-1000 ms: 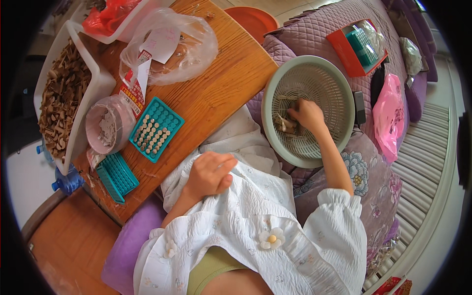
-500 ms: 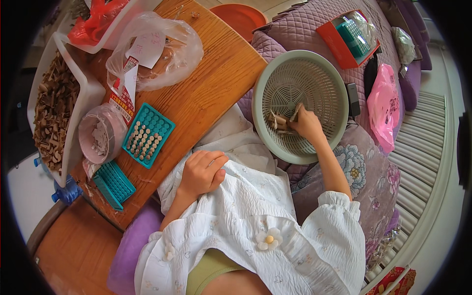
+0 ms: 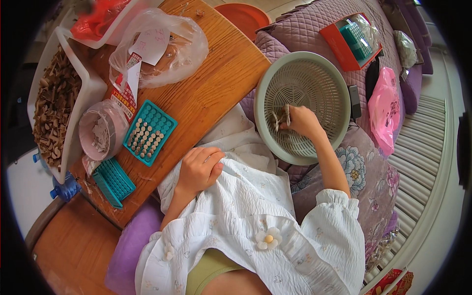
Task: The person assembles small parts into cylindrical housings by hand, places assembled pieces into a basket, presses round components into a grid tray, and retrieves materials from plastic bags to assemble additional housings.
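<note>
My right hand [image 3: 304,122] is down inside the grey-green plastic basket [image 3: 338,98], its fingers closed on some thin, pale brown pieces [image 3: 282,117] whose kind I cannot make out. They stick out at the fingertips, over the slotted bottom. My left hand [image 3: 199,169] rests on my lap over the white dress [image 3: 246,196], fingers curled inward; whatever they may hold is hidden. On the table to its left lies a teal tray [image 3: 168,127] with small round beige pieces [image 3: 146,139] in several of its holes. Beside that, a second teal tray [image 3: 115,182] stands tilted.
A white bin [image 3: 81,64] of brown chips stands at the table's left, next to a pink tub [image 3: 101,132] with paper scraps. A clear plastic bag [image 3: 191,46] lies farther back on the wooden table [image 3: 231,64]. Beyond the basket are a red box [image 3: 339,46] and a pink bag [image 3: 385,110].
My right hand has shifted slightly left within the basket, and the brown pieces have turned at its fingertips. The left hand stays in place. The whole view has shifted a little.
</note>
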`<state>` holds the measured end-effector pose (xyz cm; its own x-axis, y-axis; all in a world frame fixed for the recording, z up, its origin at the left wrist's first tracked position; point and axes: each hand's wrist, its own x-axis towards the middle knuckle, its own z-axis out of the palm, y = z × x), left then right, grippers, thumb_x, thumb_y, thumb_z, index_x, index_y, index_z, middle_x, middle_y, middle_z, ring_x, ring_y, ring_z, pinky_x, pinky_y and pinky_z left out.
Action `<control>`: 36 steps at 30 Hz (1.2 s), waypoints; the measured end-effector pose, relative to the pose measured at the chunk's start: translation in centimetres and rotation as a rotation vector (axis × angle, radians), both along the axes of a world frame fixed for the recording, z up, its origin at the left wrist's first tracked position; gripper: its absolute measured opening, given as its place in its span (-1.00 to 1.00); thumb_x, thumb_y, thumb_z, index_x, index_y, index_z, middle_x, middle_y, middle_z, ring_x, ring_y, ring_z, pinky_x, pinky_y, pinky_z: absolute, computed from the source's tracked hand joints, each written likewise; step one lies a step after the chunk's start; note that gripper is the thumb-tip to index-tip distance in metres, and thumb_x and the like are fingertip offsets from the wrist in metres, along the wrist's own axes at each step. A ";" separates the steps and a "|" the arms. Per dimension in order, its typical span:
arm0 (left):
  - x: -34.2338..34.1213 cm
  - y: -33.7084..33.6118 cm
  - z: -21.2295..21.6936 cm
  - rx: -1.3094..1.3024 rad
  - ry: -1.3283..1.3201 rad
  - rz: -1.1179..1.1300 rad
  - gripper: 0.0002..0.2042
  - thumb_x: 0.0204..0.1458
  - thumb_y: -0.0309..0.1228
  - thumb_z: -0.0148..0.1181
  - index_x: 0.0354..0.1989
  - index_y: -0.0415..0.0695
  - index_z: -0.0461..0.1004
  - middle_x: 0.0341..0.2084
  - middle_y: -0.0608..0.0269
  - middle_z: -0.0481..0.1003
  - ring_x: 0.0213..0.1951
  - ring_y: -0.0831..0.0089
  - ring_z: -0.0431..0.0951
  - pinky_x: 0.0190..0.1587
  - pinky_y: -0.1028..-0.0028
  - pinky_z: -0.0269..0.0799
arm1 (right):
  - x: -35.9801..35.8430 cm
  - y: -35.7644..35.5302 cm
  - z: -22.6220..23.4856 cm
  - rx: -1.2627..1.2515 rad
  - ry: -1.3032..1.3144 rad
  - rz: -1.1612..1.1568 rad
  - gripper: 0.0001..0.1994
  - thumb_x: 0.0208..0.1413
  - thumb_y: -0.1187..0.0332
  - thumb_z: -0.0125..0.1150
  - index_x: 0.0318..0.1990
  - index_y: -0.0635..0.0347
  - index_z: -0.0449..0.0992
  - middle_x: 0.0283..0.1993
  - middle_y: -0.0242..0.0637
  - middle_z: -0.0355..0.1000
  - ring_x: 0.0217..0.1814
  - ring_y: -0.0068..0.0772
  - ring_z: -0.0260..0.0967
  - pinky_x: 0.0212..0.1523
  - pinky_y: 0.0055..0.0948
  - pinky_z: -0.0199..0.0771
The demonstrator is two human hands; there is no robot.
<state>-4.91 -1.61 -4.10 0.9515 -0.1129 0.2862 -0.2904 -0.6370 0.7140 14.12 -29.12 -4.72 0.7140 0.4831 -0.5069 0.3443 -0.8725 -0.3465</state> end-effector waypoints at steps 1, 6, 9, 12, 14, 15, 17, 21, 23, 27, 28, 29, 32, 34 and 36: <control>0.0 0.0 -0.1 0.004 0.008 0.002 -0.82 -0.03 -0.32 0.04 -0.38 -0.15 0.49 -0.38 0.23 0.47 -0.37 0.24 0.47 -0.29 0.32 0.38 | 0.0 0.2 -0.1 -0.119 -0.017 0.056 -0.68 -0.20 0.19 0.29 -0.29 0.17 0.49 -0.42 -0.05 0.47 -0.33 -0.01 0.43 -0.32 -0.16 0.42; -0.1 0.1 -0.2 0.017 0.028 0.012 -0.83 -0.03 -0.33 0.05 -0.38 -0.15 0.49 -0.38 0.24 0.47 -0.36 0.23 0.47 -0.27 0.32 0.38 | 1.3 -1.0 0.0 0.102 -0.095 -0.156 -0.70 -0.11 0.20 0.20 -0.38 0.30 0.53 -0.54 0.02 0.43 -0.44 0.00 0.43 -0.36 -0.17 0.42; -0.1 0.2 -0.2 0.018 0.038 0.019 -0.84 -0.04 -0.34 0.06 -0.39 -0.15 0.48 -0.39 0.23 0.47 -0.35 0.23 0.47 -0.26 0.31 0.38 | 1.8 -1.9 0.4 0.147 -0.058 -0.307 -0.72 -0.08 0.22 0.19 -0.34 0.28 0.54 -0.53 0.02 0.43 -0.42 0.01 0.43 -0.36 -0.18 0.41; 0.2 0.1 -0.4 0.014 0.053 0.019 -0.84 -0.04 -0.34 0.06 -0.39 -0.15 0.48 -0.39 0.23 0.47 -0.35 0.22 0.47 -0.25 0.31 0.38 | 1.3 -2.1 -0.3 0.052 -0.098 -0.227 -0.72 -0.11 0.21 0.23 -0.35 0.26 0.53 -0.49 0.00 0.44 -0.40 0.01 0.43 -0.35 -0.17 0.41; 0.1 0.3 -0.3 0.020 0.062 0.024 -0.85 -0.04 -0.34 0.06 -0.39 -0.15 0.48 -0.39 0.23 0.47 -0.34 0.22 0.47 -0.25 0.31 0.38 | 0.5 -0.9 -0.4 -0.176 -0.151 -0.132 -0.70 -0.14 0.19 0.27 -0.33 0.24 0.51 -0.44 -0.04 0.47 -0.36 0.00 0.44 -0.32 -0.16 0.42; 0.0 0.3 -0.3 0.021 0.062 0.028 -0.85 -0.04 -0.34 0.06 -0.39 -0.15 0.48 -0.39 0.23 0.47 -0.34 0.22 0.47 -0.25 0.31 0.38 | 0.3 -0.7 -0.3 -0.174 -0.152 -0.128 -0.70 -0.14 0.19 0.27 -0.33 0.24 0.51 -0.44 -0.04 0.47 -0.36 0.00 0.44 -0.32 -0.16 0.42; 0.1 0.3 -0.3 0.016 0.062 0.030 -0.85 -0.04 -0.34 0.07 -0.38 -0.15 0.48 -0.38 0.23 0.47 -0.34 0.22 0.47 -0.24 0.32 0.38 | 0.2 -0.4 -0.3 -0.112 -0.108 -0.189 -0.70 -0.15 0.20 0.27 -0.30 0.20 0.50 -0.40 -0.07 0.47 -0.33 -0.01 0.44 -0.30 -0.15 0.42; 0.0 0.5 -0.5 0.020 0.053 0.052 -0.86 -0.06 -0.35 0.08 -0.39 -0.14 0.47 -0.38 0.23 0.46 -0.35 0.22 0.47 -0.25 0.32 0.37 | 0.3 -1.1 -0.1 -0.020 -0.095 -0.162 -0.64 -0.24 0.15 0.33 -0.31 0.18 0.49 -0.41 -0.09 0.47 -0.32 -0.01 0.44 -0.29 -0.17 0.42; 0.0 0.7 -0.5 0.012 0.055 0.060 -0.87 -0.07 -0.36 0.10 -0.40 -0.13 0.47 -0.39 0.24 0.46 -0.35 0.23 0.47 -0.25 0.32 0.38 | -0.3 -0.6 0.8 -0.094 -0.021 -0.136 -0.50 -0.30 0.11 0.37 -0.19 0.18 0.42 -0.32 -0.06 0.47 -0.23 0.00 0.42 -0.24 -0.17 0.41; 0.0 0.9 -0.4 0.029 0.047 0.085 -0.88 -0.07 -0.36 0.11 -0.40 -0.12 0.47 -0.40 0.25 0.45 -0.36 0.25 0.47 -0.26 0.32 0.38 | -0.6 -2.5 -0.4 -0.188 -0.019 -0.103 -0.28 -0.35 0.09 0.40 0.01 0.21 0.24 -0.11 0.00 0.40 -0.07 0.02 0.37 -0.12 -0.16 0.37; -0.1 0.9 -0.4 0.018 0.024 0.078 -0.88 -0.08 -0.36 0.12 -0.41 -0.12 0.47 -0.40 0.25 0.45 -0.36 0.26 0.47 -0.26 0.33 0.38 | -0.4 -3.0 0.3 -0.150 -0.073 -0.102 -0.28 -0.34 0.11 0.40 0.02 0.21 0.25 -0.13 0.00 0.40 -0.08 0.01 0.37 -0.12 -0.18 0.38; -0.2 1.0 -0.4 0.010 0.002 0.073 -0.89 -0.08 -0.37 0.13 -0.41 -0.12 0.47 -0.40 0.25 0.45 -0.36 0.28 0.47 -0.26 0.34 0.38 | -0.4 -2.8 1.1 -0.110 -0.125 -0.100 -0.29 -0.33 0.13 0.40 0.03 0.20 0.26 -0.14 0.00 0.40 -0.08 0.00 0.37 -0.12 -0.20 0.38; -0.5 1.4 -0.2 0.016 -0.022 0.098 -0.89 -0.09 -0.37 0.14 -0.43 -0.12 0.46 -0.41 0.27 0.45 -0.37 0.30 0.48 -0.27 0.35 0.38 | 0.3 -0.4 5.7 -0.313 -0.289 -0.097 -0.37 -0.23 0.26 0.34 0.05 0.26 0.28 -0.12 -0.01 0.40 -0.11 -0.04 0.39 -0.10 -0.27 0.38; -0.7 1.7 0.1 0.009 -0.034 0.108 -0.90 -0.10 -0.37 0.16 -0.44 -0.11 0.46 -0.41 0.28 0.46 -0.38 0.30 0.48 -0.27 0.35 0.39 | 0.8 3.3 8.9 -0.104 -0.323 -0.066 -0.47 -0.17 0.31 0.28 0.02 0.24 0.31 -0.14 -0.04 0.41 -0.10 -0.06 0.39 -0.11 -0.25 0.38; -0.9 2.1 0.1 0.018 -0.042 0.143 -0.90 -0.11 -0.38 0.17 -0.45 -0.11 0.46 -0.41 0.29 0.46 -0.39 0.30 0.48 -0.28 0.35 0.39 | 0.7 8.2 11.5 0.268 -0.232 -0.016 -0.61 -0.08 0.39 0.18 -0.03 0.22 0.35 -0.17 -0.08 0.41 -0.12 -0.08 0.39 -0.15 -0.26 0.39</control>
